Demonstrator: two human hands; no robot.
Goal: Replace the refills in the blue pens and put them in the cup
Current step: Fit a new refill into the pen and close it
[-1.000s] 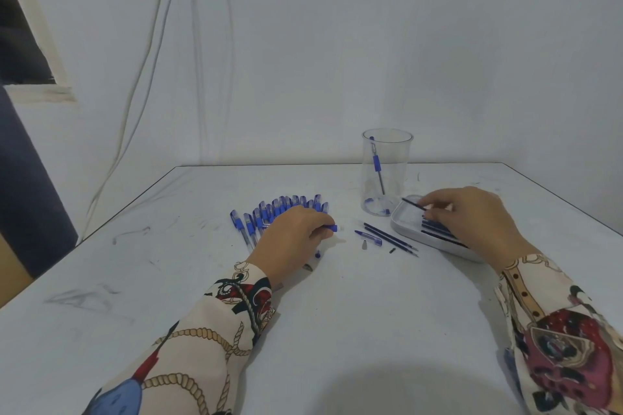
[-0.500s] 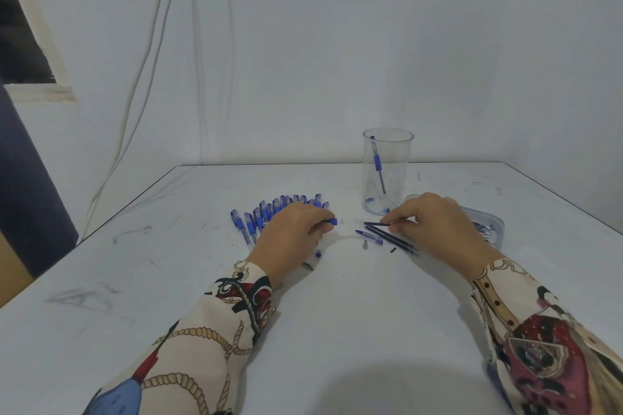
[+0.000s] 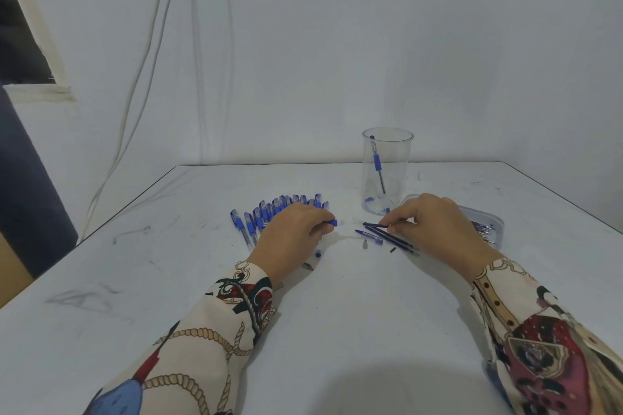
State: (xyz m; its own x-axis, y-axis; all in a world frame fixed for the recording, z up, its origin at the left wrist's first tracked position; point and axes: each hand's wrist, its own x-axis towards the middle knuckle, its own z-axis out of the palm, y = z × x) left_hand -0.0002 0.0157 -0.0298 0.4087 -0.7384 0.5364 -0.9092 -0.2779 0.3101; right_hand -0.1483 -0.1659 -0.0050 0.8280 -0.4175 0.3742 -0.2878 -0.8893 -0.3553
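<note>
My left hand grips a blue pen barrel whose open end points right. My right hand pinches a dark refill between thumb and fingers, its tip aimed left at the barrel with a small gap between them. A row of several blue pens lies behind my left hand. The clear cup stands behind my right hand with one blue pen leaning inside. Two loose refills, a pen cap and small tip parts lie on the table under my right hand.
A shallow clear tray holding refills sits at the right, partly hidden by my right hand. The white table ends at a wall behind and has its left edge near a dark upright panel. Cables hang down the wall.
My right hand left the tray with a refill and moved left; the refill tip now points at the barrel in my left hand. My left hand stayed put.
</note>
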